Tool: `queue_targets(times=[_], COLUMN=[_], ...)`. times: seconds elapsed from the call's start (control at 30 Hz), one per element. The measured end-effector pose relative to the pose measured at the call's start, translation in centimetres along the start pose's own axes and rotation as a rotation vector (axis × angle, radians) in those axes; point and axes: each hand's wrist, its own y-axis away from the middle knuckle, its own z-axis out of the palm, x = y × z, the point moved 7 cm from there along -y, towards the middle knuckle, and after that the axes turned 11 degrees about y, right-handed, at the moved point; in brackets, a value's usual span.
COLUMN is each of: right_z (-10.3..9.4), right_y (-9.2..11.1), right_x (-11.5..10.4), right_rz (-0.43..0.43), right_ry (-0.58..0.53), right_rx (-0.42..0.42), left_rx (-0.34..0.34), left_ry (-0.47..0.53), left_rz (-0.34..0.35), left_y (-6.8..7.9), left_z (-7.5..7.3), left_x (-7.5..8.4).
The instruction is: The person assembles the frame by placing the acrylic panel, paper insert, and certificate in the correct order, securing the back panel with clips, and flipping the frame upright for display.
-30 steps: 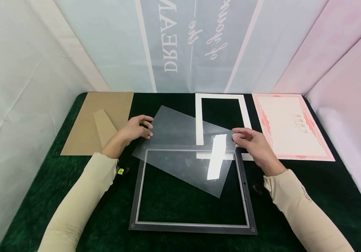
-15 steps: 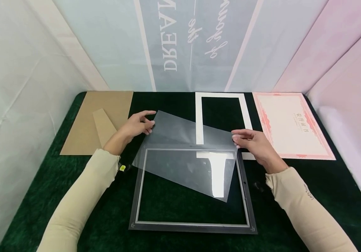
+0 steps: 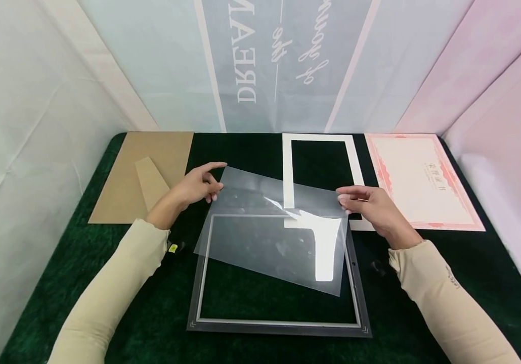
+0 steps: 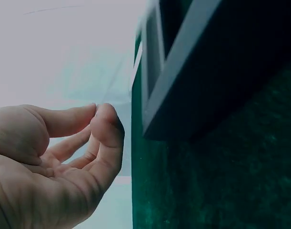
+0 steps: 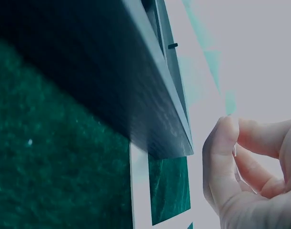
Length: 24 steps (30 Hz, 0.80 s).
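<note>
A clear plastic sheet (image 3: pixel 260 242) hangs tilted above a dark grey picture frame (image 3: pixel 278 328), turned at an angle to it. In the head view a bright reflection crosses its right part. My left hand (image 3: pixel 199 183) pinches the sheet's left edge near the far corner; in the left wrist view, thumb and finger (image 4: pixel 107 126) meet at a thin edge. At the far right corner my right hand (image 3: pixel 365 207) pinches the sheet between thumb and fingers. The picture frame lies flat on green cloth, its far rail seen through the sheet.
A brown backing board (image 3: pixel 115 177) with a stand leg (image 3: pixel 151 182) lies at the far left. Behind the frame is a white mat (image 3: pixel 288 172), partly under the sheet. A pink-bordered certificate (image 3: pixel 410 182) lies at the far right. Fabric walls (image 3: pixel 278 116) enclose the table.
The sheet has turned closer to the frame's alignment; its far left corner came nearer and its near corner slid right. My right hand shifted slightly right. The frame stayed put.
</note>
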Motion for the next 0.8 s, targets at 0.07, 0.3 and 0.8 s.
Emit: queue_targets(times=[0.07, 0.3, 0.8], right_z=[0.0, -0.1, 0.2], right_y=[0.0, 0.1, 0.4], right_x=[0.0, 0.1, 0.5], right_rz=[0.004, -0.006, -0.001], right_ry=[0.019, 0.041, 0.067], right_rx=[-0.003, 0.001, -0.003], left_rx=[-0.019, 0.013, 0.031], left_ry=[0.005, 0.038, 0.076], left_rz=[-0.010, -0.028, -0.072], left_y=[0.1, 0.2, 0.7], left_z=[0.2, 0.1, 0.2], left_x=[-0.1, -1.0, -2.1])
